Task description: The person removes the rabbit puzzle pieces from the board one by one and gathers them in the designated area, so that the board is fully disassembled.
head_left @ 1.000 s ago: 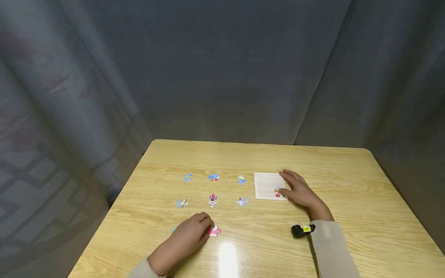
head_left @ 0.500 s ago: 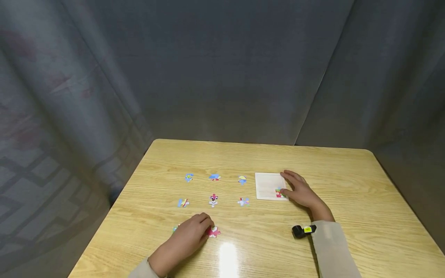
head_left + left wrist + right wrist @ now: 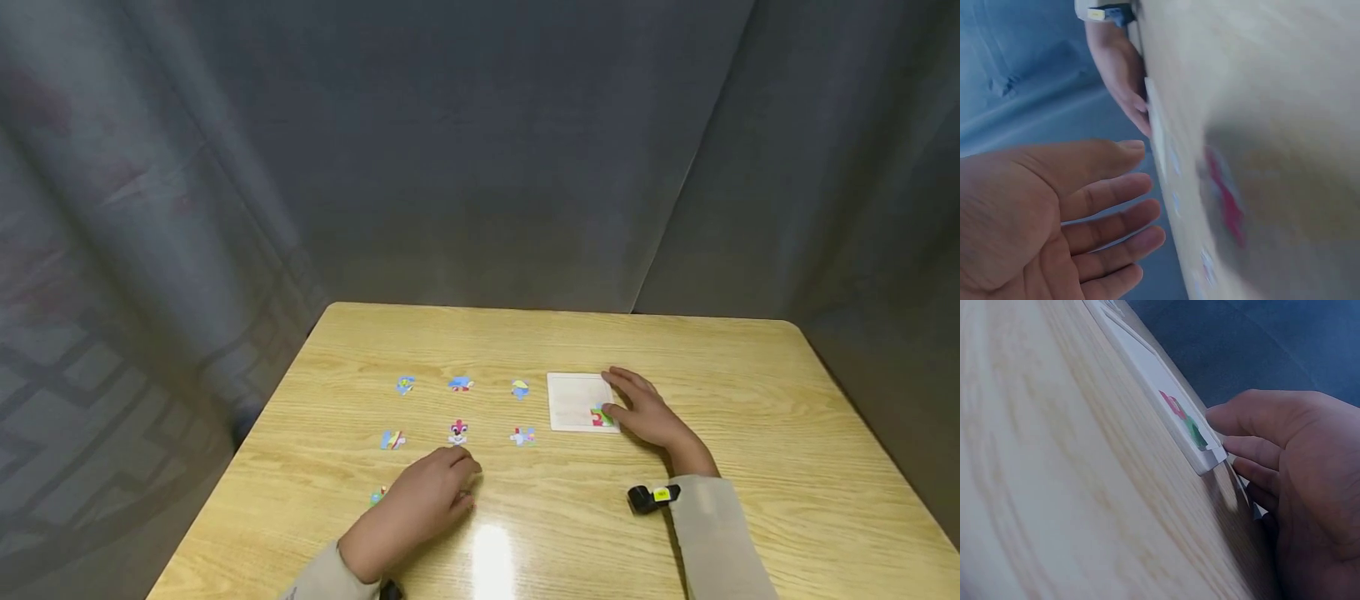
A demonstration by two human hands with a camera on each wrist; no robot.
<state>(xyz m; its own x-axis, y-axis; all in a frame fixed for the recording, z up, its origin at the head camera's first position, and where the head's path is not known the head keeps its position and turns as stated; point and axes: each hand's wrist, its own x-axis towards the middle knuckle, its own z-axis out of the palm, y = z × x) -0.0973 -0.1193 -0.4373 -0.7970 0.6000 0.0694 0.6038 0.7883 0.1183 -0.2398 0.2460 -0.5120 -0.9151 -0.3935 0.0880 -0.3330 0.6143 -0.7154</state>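
Observation:
My left hand (image 3: 426,502) hovers over the near part of the table with its fingers extended and apart, holding nothing. Beneath it lies a pink puzzle piece (image 3: 1227,203), blurred in the left wrist view and mostly covered by the hand in the head view. A white square puzzle tray (image 3: 568,402) lies right of the middle, with a red and green puzzle piece (image 3: 600,417) in its near right corner. At the tray's right edge rests my right hand (image 3: 651,418), thumb by the corner and fingers along the outer side, not curled round it.
Loose puzzle pieces lie spaced in rows: a blue one with red (image 3: 461,383), a blue and yellow one (image 3: 520,389), a face piece (image 3: 458,432) and several more. A green piece (image 3: 378,496) shows beside my left hand. Grey curtains (image 3: 480,167) hang behind the table.
My left hand has moved slightly right and away from me, its fingers spreading, and now covers most of the pink piece. My right hand has stayed at the tray.

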